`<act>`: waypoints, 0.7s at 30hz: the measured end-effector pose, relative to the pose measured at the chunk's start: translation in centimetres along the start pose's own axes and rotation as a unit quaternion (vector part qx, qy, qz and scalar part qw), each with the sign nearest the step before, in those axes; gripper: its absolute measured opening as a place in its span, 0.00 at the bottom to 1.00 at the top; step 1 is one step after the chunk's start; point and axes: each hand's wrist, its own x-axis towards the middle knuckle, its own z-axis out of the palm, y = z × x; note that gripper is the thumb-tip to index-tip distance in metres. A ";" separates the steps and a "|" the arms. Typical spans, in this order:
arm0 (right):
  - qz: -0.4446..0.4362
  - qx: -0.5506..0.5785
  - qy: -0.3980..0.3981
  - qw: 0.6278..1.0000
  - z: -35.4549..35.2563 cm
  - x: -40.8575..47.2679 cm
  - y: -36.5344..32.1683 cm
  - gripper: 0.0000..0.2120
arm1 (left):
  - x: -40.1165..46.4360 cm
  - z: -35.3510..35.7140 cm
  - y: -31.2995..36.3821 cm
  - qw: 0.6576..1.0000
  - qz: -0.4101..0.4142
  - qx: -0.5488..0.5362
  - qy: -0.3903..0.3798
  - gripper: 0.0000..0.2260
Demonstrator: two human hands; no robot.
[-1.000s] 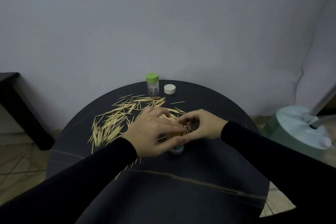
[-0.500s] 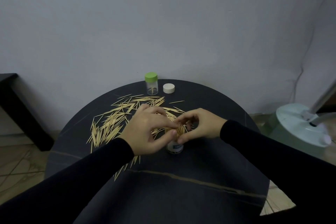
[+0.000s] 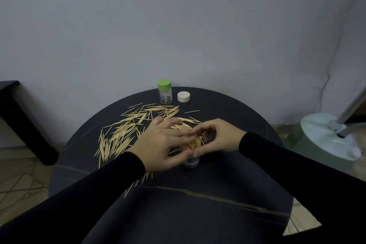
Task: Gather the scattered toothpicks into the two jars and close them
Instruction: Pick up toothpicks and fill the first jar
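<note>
Cupping a toothpick bundle (image 3: pixel 193 142) over the jar (image 3: pixel 191 162), your left hand (image 3: pixel 160 144) and right hand (image 3: pixel 217 136) are curling round it; you are risking tipping the jar.

There is only one view, from a wide-angle camera worn on the person's head. It looks forward and down, from above the near edge of a round dark table (image 3: pixel 198 214), which fills the lower middle of the frame. Both sleeves enter from the bottom corners, and the left hand (image 3: pixel 160 144) and right hand (image 3: pixel 217 136) meet near the centre, quite close to the lens. The upper half of the frame shows a plain wall (image 3: pixel 178 25). The floor appears at the lower left and right edges. Straight lines bend near the borders.
</note>
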 end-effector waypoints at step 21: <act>0.028 -0.049 0.038 0.998 1.1 0.3 -0.1 0.22 | -0.5 1.2 -2.7 0.924 -0.300 0.112 -0.209 0.18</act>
